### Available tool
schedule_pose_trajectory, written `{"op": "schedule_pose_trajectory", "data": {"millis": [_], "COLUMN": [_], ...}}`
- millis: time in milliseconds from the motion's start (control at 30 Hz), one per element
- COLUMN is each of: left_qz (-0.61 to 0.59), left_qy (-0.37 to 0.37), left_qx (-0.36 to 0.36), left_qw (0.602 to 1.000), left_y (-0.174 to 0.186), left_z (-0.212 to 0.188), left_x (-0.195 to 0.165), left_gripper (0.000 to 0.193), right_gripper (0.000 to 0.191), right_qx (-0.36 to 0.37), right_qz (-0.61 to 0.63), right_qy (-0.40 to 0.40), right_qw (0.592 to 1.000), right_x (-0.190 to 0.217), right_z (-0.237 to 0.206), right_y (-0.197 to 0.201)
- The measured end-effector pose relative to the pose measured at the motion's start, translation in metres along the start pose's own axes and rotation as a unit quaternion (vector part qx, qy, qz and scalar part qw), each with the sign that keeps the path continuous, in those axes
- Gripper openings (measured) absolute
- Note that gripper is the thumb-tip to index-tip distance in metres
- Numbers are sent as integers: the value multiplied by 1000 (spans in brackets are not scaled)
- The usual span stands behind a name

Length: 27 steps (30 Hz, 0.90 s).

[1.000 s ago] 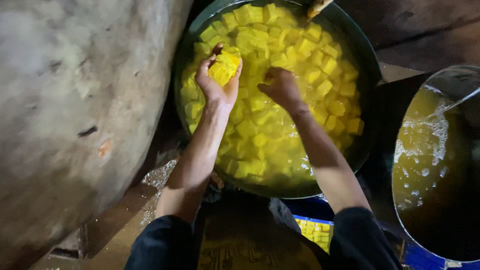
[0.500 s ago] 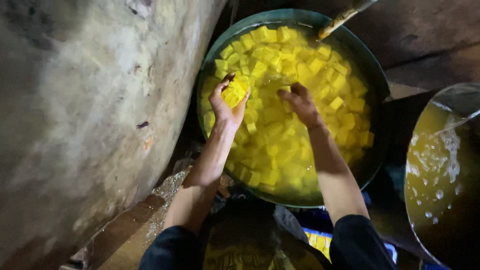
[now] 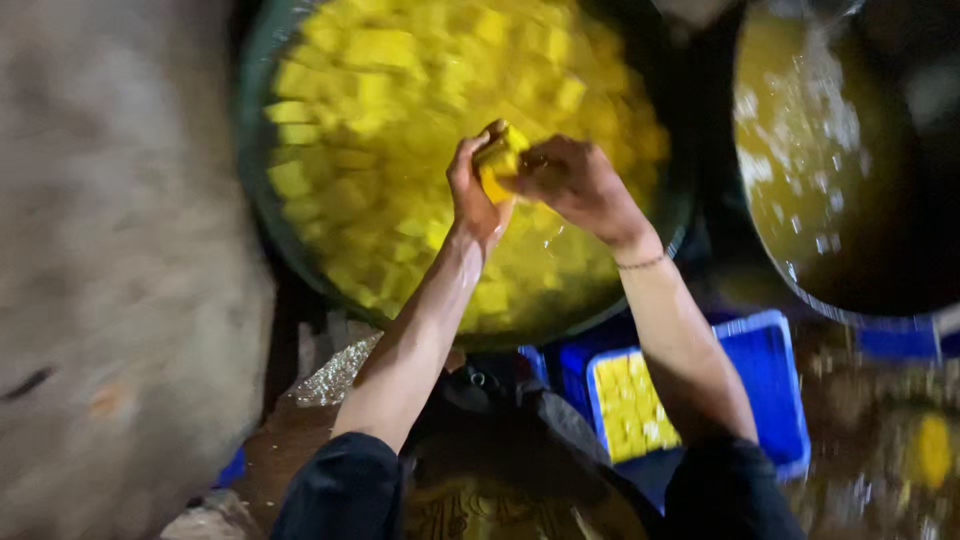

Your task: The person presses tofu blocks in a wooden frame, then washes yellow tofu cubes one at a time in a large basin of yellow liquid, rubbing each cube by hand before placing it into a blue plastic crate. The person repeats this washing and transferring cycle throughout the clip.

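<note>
A wide dark green pot [image 3: 262, 215] holds yellow liquid full of several yellow cubes [image 3: 370, 110]. My left hand [image 3: 474, 200] is raised over the pot, curled around a small stack of yellow cubes [image 3: 498, 158]. My right hand [image 3: 580, 185] meets it from the right, fingers on the same stack. Both forearms reach up from dark sleeves at the bottom of the head view.
A second large pot [image 3: 860, 290] of foamy yellow-brown liquid stands at the right. Below it a blue crate [image 3: 765, 370] holds a block of yellow cubes [image 3: 632, 408]. A big grey rounded surface [image 3: 110, 290] fills the left side. The ground is wet and dark.
The view has swung left and closer, so the pot sits higher and larger. My right hand has come off the liquid and joined my left hand on the cubes.
</note>
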State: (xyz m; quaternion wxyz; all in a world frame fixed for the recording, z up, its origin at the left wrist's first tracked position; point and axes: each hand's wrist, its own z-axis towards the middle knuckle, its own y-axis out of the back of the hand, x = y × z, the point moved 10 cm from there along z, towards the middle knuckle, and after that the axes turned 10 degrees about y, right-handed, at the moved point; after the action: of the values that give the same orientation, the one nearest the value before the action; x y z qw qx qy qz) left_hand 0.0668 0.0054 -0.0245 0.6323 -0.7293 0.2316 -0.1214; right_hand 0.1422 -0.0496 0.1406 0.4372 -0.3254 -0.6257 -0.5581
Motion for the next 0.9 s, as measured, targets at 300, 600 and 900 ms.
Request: {"op": "schedule_pose_trajectory", "data": {"millis": [300, 600, 900], "left_qz": [60, 433, 901], "left_qy": [191, 286, 225], "left_qx": [-2, 23, 250], "left_qw": [980, 854, 274], "left_y": [-81, -114, 129], "left_z": [-14, -174, -160], "left_x": [211, 553, 630], "left_gripper": [35, 56, 60], "right_gripper": [90, 71, 39], "right_qx": [-201, -446, -605], "right_qz": [-419, 237, 509], "right_qy": [181, 17, -112], "right_qw": [867, 863, 602], "right_x": [75, -75, -418], "right_z": [-141, -478, -602], "right_y": [131, 237, 176]}}
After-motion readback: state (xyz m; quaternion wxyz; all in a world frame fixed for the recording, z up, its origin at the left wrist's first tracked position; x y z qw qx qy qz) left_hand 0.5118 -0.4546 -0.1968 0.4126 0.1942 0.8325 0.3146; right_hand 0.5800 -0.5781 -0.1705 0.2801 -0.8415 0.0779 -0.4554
